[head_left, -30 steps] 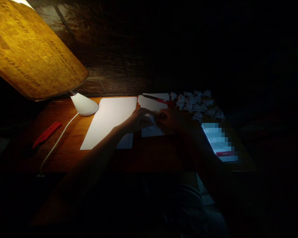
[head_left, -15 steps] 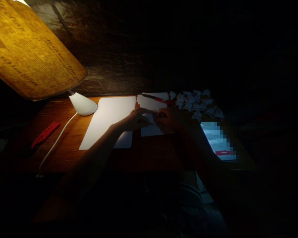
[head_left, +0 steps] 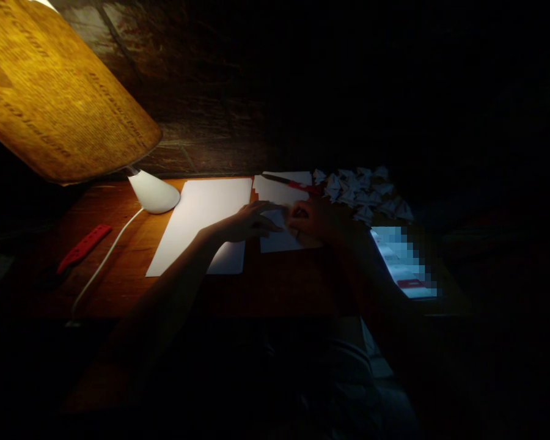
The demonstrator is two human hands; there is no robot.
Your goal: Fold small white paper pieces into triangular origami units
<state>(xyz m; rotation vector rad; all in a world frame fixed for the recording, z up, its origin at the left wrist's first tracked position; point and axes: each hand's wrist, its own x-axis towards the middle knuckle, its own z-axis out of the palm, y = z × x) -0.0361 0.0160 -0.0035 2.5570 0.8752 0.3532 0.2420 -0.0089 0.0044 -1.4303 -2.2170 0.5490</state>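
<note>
The right grip (head_left: 315, 222) is shifting beside the left grip (head_left: 246, 222), seemingly continuing handwork above paper (head_left: 275, 243); I cannot tell if either's clamping.

Area between hands (head_left: 242, 223) blurred, lampshade (head_left: 73, 104) cut off

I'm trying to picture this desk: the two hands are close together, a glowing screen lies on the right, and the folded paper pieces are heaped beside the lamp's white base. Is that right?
Not quite: the head view shows the folded paper pieces heaped on the right, beyond the right hand, not beside the lamp's white base. The rest stands.
</note>
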